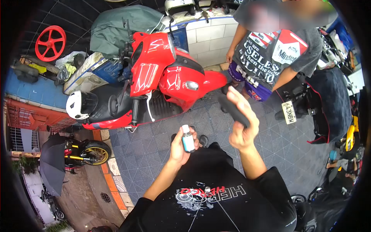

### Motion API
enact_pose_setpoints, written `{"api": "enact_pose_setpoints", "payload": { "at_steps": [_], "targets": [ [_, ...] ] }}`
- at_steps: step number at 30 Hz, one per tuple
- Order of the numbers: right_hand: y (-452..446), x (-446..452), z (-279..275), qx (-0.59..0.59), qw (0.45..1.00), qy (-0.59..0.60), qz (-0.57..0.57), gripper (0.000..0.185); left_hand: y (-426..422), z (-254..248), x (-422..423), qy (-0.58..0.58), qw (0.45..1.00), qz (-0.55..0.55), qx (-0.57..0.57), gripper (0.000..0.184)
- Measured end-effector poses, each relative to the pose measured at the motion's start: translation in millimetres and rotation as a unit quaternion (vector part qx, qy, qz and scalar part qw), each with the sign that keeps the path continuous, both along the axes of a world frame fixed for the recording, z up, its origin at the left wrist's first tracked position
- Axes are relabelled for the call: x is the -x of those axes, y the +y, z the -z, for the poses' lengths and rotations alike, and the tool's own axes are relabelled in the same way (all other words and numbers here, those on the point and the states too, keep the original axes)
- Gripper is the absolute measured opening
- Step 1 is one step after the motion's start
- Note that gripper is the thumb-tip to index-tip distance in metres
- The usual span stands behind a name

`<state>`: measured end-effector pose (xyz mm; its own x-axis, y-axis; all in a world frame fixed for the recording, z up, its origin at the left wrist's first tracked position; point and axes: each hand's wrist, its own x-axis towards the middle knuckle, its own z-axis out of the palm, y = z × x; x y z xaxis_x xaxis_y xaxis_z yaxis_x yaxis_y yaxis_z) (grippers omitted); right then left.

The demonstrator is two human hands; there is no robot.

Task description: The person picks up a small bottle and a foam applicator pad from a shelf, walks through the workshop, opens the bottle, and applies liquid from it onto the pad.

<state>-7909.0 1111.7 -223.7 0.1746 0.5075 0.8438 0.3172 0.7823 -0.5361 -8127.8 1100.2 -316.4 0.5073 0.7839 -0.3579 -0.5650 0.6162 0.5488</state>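
One small white-capped bottle with a blue-and-white label (188, 144) catches my eye, standing in the person's left hand (177, 150), fingers and thumb curled around its sides. Its long axis runs away from the person's body, cap end farthest out; how far it tips from upright I can't judge. The right hand (247, 121) is up, well apart from it, farther out and to the right, so the bottle lies to that hand's left and closer to the body. Those fingers are stretched and lie together, a flat dark pad (234, 111) held along them, thumb folded by its near end. Beyond both hands, mostly leftward, sits a glossy red scooter with a black seat (174, 83).

The bottle's label is too small for me to read. The person's black shirt (166, 214) shows what looks like HERCO, in white and red. Opposite, another person (288, 78) wears a dark grey printed T-shirt (266, 63) with USELESS, "when the" and BLIND. A pale number plate (289, 112) seems to read 643NBW.
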Motion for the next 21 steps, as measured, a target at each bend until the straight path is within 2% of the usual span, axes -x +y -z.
{"api": "enact_pose_setpoints", "payload": {
  "at_steps": [1,3,5,6,7,8,9,10,11,12,13,14,15,18,21],
  "targets": [
    [-3.2,-3.0,-5.4,-0.023,0.998,-0.062,0.008,0.040,1.0,0.2,0.4,0.009,1.000,0.004,0.004,0.045],
    [-12.8,-6.8,-9.9,-0.048,0.996,-0.067,-0.022,0.040,2.4,2.4,2.9,0.018,1.000,0.002,0.002,0.045],
    [-12.4,-6.1,-5.4,-0.102,0.994,0.000,-0.046,0.038,3.8,6.5,5.3,0.023,0.999,0.022,0.002,0.045],
    [-6.4,-4.1,12.6,-0.114,0.988,0.075,-0.078,0.039,4.7,7.9,5.0,0.029,0.999,0.022,-0.002,0.045],
    [2.2,1.9,20.5,-0.076,0.986,0.146,-0.027,0.034,3.1,9.4,5.4,0.029,0.999,0.019,-0.004,0.045],
    [1.2,-0.3,19.0,0.084,0.992,0.080,0.048,0.032,2.9,10.9,4.8,0.026,0.999,0.017,0.024,0.045],
    [3.7,-3.3,15.5,0.235,0.964,0.009,0.122,0.030,6.7,11.8,2.1,0.021,0.999,0.012,0.046,0.046],
    [-1.8,9.2,28.3,0.238,0.965,0.051,0.102,0.031,7.6,13.7,-1.1,0.018,0.998,-0.001,0.060,0.047],
    [-11.4,20.5,35.9,0.182,0.981,0.008,0.070,0.036,9.7,29.1,0.5,-0.031,0.999,0.007,0.038,0.045],
    [-15.3,34.9,51.0,0.098,0.992,-0.072,0.043,0.042,10.5,25.3,-7.2,-0.014,0.997,-0.029,0.066,0.044],
    [-23.4,50.1,49.7,0.077,0.981,-0.176,0.001,0.046,10.6,17.2,-15.1,0.002,0.993,-0.063,0.096,0.043],
    [-33.3,66.2,49.1,0.152,0.949,-0.274,-0.036,0.051,7.9,-4.2,-18.4,-0.011,0.986,-0.097,0.136,0.040],
    [-37.7,83.1,59.9,0.182,0.926,-0.327,-0.052,0.053,10.1,5.0,-10.9,-0.176,0.964,-0.084,0.182,0.039],
    [-37.9,82.5,69.1,0.189,0.938,-0.280,-0.079,0.050,6.8,23.6,-7.3,-0.113,0.981,-0.064,0.142,0.041],
    [-47.8,83.7,73.0,0.175,0.941,-0.279,-0.082,0.051,7.3,8.2,-6.6,-0.156,0.980,-0.020,0.119,0.041]
  ]
}}
